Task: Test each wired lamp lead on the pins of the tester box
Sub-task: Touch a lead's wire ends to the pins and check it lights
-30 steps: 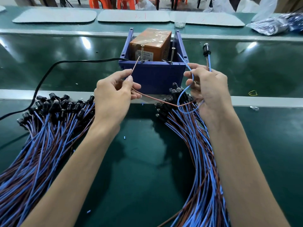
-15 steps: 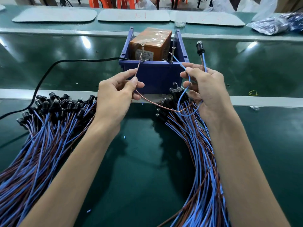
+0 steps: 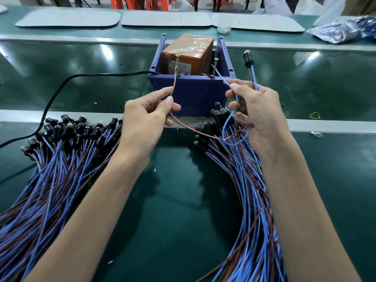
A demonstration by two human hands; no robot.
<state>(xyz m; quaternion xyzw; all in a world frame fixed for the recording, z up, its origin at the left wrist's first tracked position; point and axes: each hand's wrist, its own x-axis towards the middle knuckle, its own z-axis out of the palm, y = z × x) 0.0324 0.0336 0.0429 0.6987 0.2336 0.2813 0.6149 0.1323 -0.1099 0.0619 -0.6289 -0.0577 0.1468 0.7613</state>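
Observation:
The tester box (image 3: 191, 92) is a blue open bin holding an orange unit, with two upright metal pins: a left pin (image 3: 177, 64) and a right pin (image 3: 214, 67). My left hand (image 3: 146, 119) pinches the brown wire (image 3: 174, 86) of one lamp lead, whose tip reaches the left pin. My right hand (image 3: 258, 110) pinches the blue wire (image 3: 222, 79) of the same lead, its tip close to the right pin, and also holds the lead's black lamp holder (image 3: 248, 59) upright above the fingers.
One heap of blue-and-brown wired lamps (image 3: 53, 159) lies at the left, another heap (image 3: 244, 180) under my right arm. A black power cable (image 3: 61, 88) runs left from the box. Grey mats, a small cup (image 3: 223, 25) and plastic bags (image 3: 341, 29) sit on the far bench.
Both hands moved the wire ends toward the pins: the brown tip rose to the left pin, the blue tip swung toward the right pin. The lamp holder shifted slightly left.

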